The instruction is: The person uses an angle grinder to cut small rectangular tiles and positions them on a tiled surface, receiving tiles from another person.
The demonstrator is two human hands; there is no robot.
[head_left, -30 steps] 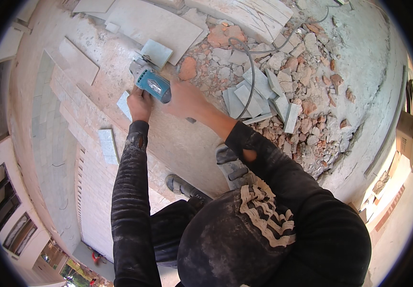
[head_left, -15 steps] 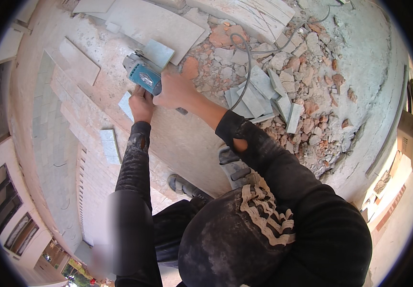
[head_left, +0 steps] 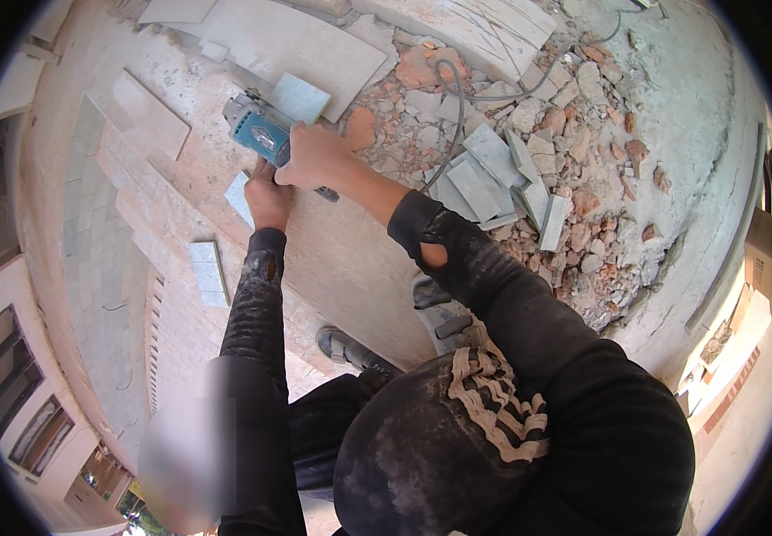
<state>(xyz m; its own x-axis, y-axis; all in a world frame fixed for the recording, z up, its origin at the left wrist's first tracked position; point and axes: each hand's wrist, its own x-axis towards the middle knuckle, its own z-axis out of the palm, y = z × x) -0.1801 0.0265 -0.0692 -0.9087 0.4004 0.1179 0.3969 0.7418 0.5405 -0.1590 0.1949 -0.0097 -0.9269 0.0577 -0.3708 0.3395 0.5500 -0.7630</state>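
The right hand [head_left: 314,156] was wrapped around the body of a teal angle grinder [head_left: 256,134], its fingers curled tight on the casing. The left hand [head_left: 268,198] was pressed flat onto a small pale tile [head_left: 238,195], which lay on the stone ledge [head_left: 341,259] just beside the grinder. The tool's nose was held close to a second light tile [head_left: 298,96] (whether the disc touched it could not be told). A grey cable [head_left: 453,107] was seen looping over broken brick and tile rubble [head_left: 565,161]. Two shoes [head_left: 350,348] were planted on the ledge below.
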